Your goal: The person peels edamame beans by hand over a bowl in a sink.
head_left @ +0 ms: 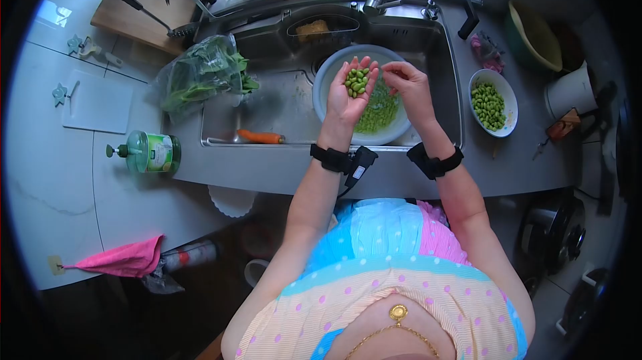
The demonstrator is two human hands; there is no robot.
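Head view: a grey counter (200,167) is surrounding a steel sink (277,102), where a pale blue basin (320,100) is holding wet green beans (376,116). Beside the sink, a white bowl (512,107) is holding more beans. The left hand (342,104) is facing palm up over the basin, cupping a small heap, fingers slightly spread. The right hand (414,91) is hovering alongside, thumb and fingertips drawing together; whether they are pinching a bean, I cannot tell. Keeping the palm level and low over the basin is likely catching slips; picking lightly is probably sparing the beans.
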